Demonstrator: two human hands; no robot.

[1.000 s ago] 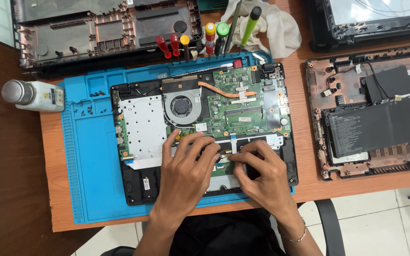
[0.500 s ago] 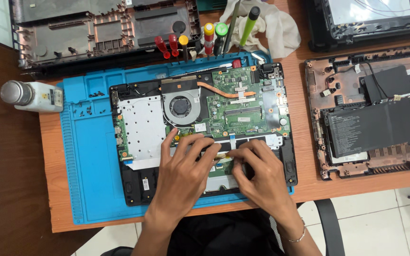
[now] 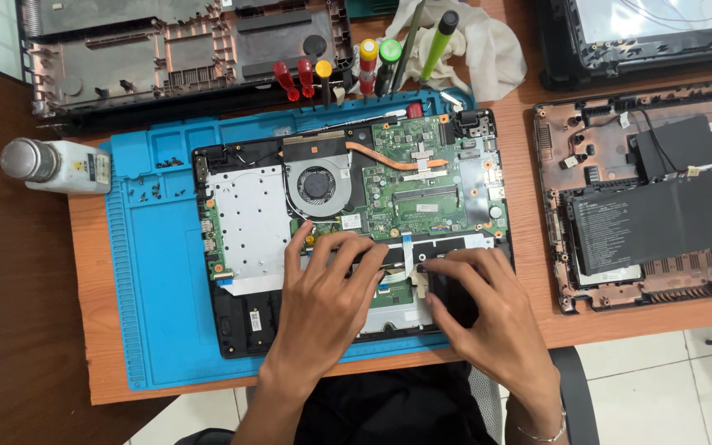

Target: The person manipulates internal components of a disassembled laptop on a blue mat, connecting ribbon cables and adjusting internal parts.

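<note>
Between our two hands, the white ribbon cable [image 3: 406, 251] runs front-to-back on the opened laptop [image 3: 348, 231], left hand [image 3: 323, 305] and right hand [image 3: 480, 317] flanking it with fingers spread, pressing flat, grasping nothing.

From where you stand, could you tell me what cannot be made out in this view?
- Head view: what the left hand and right hand touch inside the open laptop is hidden under their fingers.
- The loose screws on the blue mat are too small to tell apart.
- The laptop shell at right is cut off by the frame edge.
</note>
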